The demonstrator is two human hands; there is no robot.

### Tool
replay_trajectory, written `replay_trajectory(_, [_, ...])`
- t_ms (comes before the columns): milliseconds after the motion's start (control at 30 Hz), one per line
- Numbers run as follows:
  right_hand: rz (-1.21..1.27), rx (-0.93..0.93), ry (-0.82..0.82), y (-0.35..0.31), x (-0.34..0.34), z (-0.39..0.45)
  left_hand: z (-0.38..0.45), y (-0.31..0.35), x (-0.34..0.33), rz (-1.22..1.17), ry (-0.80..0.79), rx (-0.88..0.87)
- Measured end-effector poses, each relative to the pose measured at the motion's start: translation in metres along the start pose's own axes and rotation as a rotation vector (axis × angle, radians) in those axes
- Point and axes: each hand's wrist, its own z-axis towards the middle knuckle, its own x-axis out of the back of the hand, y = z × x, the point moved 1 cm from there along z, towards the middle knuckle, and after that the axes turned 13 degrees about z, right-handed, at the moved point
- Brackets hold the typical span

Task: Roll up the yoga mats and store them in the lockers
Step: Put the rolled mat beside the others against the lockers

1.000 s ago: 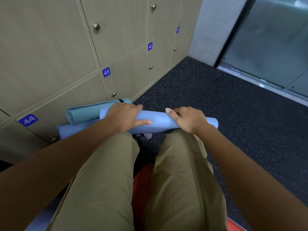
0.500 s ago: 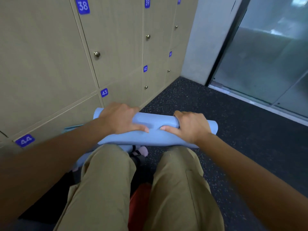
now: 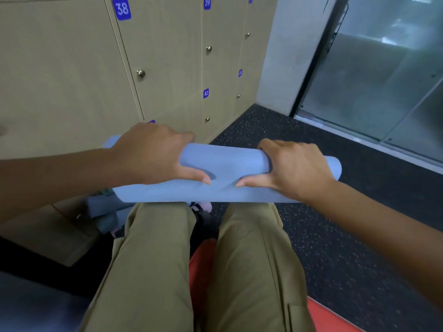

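Pale blue foam fills the middle of the view: a rolled yoga mat (image 3: 225,173) is held crosswise above two knees in khaki trousers (image 3: 153,271). It is gripped by both hands. The left hand (image 3: 153,155) is wrapped over the roll near its left end, fingers curled away over the top and the thumb pressed into the near face, where a dent is seen in the foam. The right hand (image 3: 292,168) is clamped nearer the right end, fingers hooked over the far side, the thumb laid along the front and pointed toward the other thumb. The two thumb tips are close, but a small gap is left between them. The roll's right end (image 3: 334,167) is left sticking out past the right hand.

Behind the mat, a wall of beige lockers (image 3: 167,56) is seen, all doors closed, with blue number plates reading 38 (image 3: 121,8), 39 and 42. Low on the left, under the left forearm, a bluish-grey bundle (image 3: 107,209) is glimpsed against the locker base; what it is cannot be told. Dark speckled flooring (image 3: 335,248) is spread to the right, and something red (image 3: 203,267) is visible between and beneath the legs. A glass partition (image 3: 383,80) is seen at the far right.
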Motion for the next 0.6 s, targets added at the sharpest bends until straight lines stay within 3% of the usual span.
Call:
replay_trajectory(400, [0.183,-0.017,-0.166,-0.066,0.021,-0.089,-0.105,0.041,0.019,-0.362,-0.180,0.057])
replay_trajectory(600, [0.255,-0.130,-0.309,-0.091,0.017,-0.132,-0.149,0.064,0.008,-0.489,-0.298,-0.076])
